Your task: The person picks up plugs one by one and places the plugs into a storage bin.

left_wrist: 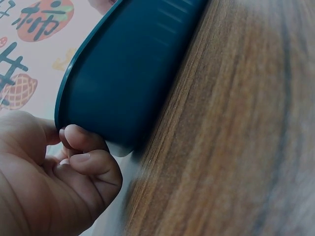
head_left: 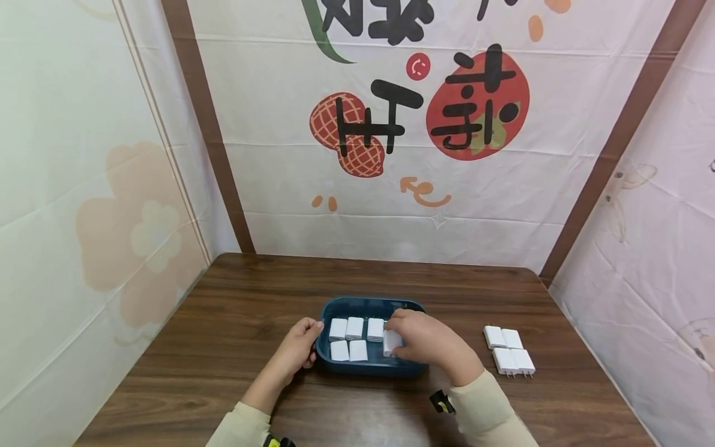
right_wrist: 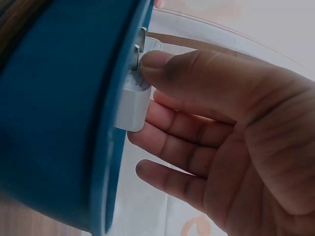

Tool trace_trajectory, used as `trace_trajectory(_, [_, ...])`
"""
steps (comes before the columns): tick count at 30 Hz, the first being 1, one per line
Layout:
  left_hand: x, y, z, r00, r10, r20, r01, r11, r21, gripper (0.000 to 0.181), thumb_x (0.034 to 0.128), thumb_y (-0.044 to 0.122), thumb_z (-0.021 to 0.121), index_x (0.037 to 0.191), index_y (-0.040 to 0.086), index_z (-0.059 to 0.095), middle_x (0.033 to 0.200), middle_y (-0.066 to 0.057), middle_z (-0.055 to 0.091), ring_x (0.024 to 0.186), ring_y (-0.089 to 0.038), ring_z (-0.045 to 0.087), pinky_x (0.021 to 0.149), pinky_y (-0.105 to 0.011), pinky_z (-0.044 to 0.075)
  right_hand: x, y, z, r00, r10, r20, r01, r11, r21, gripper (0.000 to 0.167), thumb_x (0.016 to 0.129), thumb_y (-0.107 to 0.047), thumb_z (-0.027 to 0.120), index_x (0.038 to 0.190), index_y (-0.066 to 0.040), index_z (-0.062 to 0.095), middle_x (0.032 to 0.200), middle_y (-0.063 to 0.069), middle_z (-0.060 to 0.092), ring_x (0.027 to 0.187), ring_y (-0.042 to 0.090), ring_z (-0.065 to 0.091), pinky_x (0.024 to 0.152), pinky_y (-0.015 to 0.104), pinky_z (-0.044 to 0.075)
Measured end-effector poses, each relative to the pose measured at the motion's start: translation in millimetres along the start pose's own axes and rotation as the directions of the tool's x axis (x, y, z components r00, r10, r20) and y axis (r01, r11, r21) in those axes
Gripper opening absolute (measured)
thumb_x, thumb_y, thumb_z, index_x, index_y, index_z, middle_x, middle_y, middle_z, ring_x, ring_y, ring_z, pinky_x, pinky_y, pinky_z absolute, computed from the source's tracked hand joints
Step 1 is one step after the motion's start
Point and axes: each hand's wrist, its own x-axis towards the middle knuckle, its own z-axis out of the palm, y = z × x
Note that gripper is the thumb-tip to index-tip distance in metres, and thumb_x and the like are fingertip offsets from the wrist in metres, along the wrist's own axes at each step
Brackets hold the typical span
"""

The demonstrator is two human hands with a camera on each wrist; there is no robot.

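Note:
A dark blue plastic bin (head_left: 368,369) stands on the table with several white charger plugs (head_left: 354,328) lying in it, mostly in its left part. My left hand (head_left: 298,346) grips the bin's left end; in the left wrist view its thumb is at the rim and its fingers are curled against the outer wall (left_wrist: 123,73). Inside the bin's right part, my right hand (head_left: 429,338) pinches another white charger plug (head_left: 392,343). The right wrist view shows this plug (right_wrist: 133,108) between thumb and fingers, its metal prongs beside the thumb tip.
More white charger plugs (head_left: 509,351) lie grouped on the brown wooden table (head_left: 251,298), right of the bin, with prongs showing on the nearer ones. A printed white cloth (head_left: 279,236) hangs behind the table, and similar cloths hang at both sides.

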Motion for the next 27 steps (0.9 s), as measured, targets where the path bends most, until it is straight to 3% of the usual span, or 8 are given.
trace_trajectory(19, [0.3,1.3,-0.1,1.0,-0.005,0.003,0.005,1.0,-0.009,0.033,0.1092,0.033,0.049,0.112,0.001,0.054,0.073,-0.004,0.046,0.056,-0.017,0.046,0.044,-0.025,0.035,12.8,-3,21,0.999,-0.007,0.039,0.008,1.0,-0.022,0.034,0.091,-0.024,0.079,0.122,-0.01,0.073,0.115,0.003,0.068,0.096,0.011,0.064,0.076,0.025,0.057])
trace_trajectory(27, [1.5,-0.5,-1.1,1.0,-0.009,0.013,0.009,1.0,-0.012,0.032,0.1097,0.031,0.049,0.113,-0.001,0.053,0.073,-0.004,0.047,0.056,-0.016,0.047,0.045,-0.023,0.036,16.3,-5,28,0.997,0.041,0.066,-0.042,0.999,0.013,0.032,0.091,-0.021,0.079,0.121,-0.011,0.073,0.115,0.002,0.069,0.093,0.008,0.062,0.079,0.025,0.058])
